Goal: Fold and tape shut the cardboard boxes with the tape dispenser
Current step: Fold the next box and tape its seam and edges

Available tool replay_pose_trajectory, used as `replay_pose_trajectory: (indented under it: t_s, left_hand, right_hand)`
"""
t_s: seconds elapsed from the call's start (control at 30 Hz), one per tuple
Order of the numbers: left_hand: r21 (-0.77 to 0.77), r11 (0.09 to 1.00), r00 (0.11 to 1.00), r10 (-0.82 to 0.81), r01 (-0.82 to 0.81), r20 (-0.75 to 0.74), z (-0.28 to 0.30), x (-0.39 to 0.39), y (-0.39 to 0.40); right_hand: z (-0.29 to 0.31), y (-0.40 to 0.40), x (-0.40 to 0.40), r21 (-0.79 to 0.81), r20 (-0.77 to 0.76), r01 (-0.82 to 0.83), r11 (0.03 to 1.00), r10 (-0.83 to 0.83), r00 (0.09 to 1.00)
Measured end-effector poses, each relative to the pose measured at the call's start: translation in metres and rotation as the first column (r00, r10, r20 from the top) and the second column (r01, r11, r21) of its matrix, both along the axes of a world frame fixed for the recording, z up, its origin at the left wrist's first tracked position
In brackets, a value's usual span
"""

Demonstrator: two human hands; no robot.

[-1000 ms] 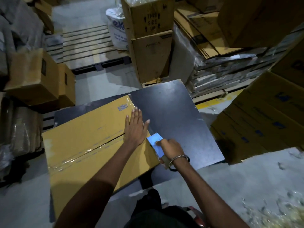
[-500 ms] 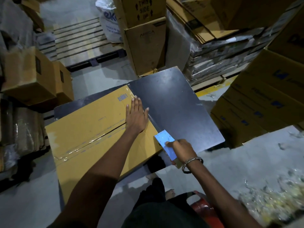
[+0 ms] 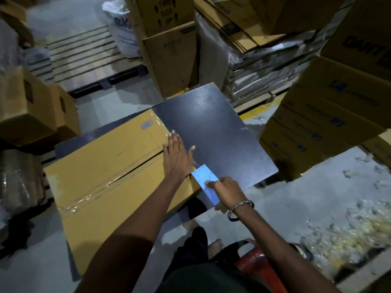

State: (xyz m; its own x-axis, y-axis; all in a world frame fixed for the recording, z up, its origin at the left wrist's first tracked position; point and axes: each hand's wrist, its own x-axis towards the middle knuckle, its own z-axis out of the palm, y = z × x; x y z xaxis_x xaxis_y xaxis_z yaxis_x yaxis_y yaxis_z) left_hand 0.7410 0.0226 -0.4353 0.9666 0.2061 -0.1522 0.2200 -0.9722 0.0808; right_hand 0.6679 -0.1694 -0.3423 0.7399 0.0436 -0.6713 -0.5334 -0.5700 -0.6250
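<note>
- Gripping the blue tape dispenser (image 3: pixel 204 185), our right hand (image 3: pixel 227 192) curls its fingers round it at the near right corner of the cardboard box (image 3: pixel 110 172); that grip is closed on the tool.
- Our left hand (image 3: pixel 176 157) lies flat with straight, slightly spread fingers on the right end of the box top, holding nothing, its fingertips reaching the box edge.
- We see the box lying on the dark bench (image 3: pixel 213 132), its flaps folded shut, with clear tape (image 3: pixel 91 197) shining along the centre seam towards the left end; what is inside is hidden.
- We note a metal bracelet (image 3: pixel 241 207) on the right wrist.
- Beyond the bench stand stacked cartons (image 3: pixel 169 39), the upper one printed "THIS SIDE UP", closed, contents unseen; flattened cartons wrapped in film (image 3: pixel 264 58) lie to the right, more printed cartons (image 3: pixel 330 115) further right, and two brown boxes (image 3: pixel 31 106) on the left.
- A wooden pallet (image 3: pixel 84 58) and a white sack (image 3: pixel 122 30) sit on the floor behind; plastic scraps (image 3: pixel 347 233) litter the floor at lower right.
- Compared with half a second ago, we find the left hand shifted rightwards to the box's end, and the dispenser close beneath it, still at the corner.
</note>
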Motion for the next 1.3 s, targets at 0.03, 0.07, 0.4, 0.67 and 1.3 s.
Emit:
replay_pose_trajectory:
  t_s: [0.03, 0.07, 0.4, 0.67, 1.3]
  left_hand:
    - [0.000, 1.000, 1.000, 0.003, -0.003, -0.004, 0.001, -0.001, 0.000]
    - [0.002, 1.000, 1.000, 0.006, -0.006, -0.003, 0.000, -0.002, 0.001]
    - [0.002, 1.000, 1.000, 0.005, -0.005, 0.023, -0.002, -0.004, 0.001]
    - [0.012, 1.000, 1.000, 0.016, -0.016, 0.020, 0.000, -0.005, -0.001]
    - [-0.015, 0.998, 0.994, 0.057, -0.056, 0.094, -0.003, -0.008, -0.006]
  right_hand:
    - [0.000, -0.002, -0.001, -0.004, -0.006, -0.010, 1.000, 0.010, 1.000]
    - [0.002, -0.005, -0.005, -0.011, -0.014, -0.025, 1.000, 0.025, 1.000]
    - [0.013, -0.040, -0.043, 0.032, -0.058, 0.048, 0.998, -0.046, 0.997]
    - [-0.007, -0.040, -0.050, 0.009, -0.083, 0.067, 0.998, -0.066, 0.994]
    - [-0.057, -0.034, -0.029, 0.326, -0.536, 0.564, 0.759, -0.343, 0.771]
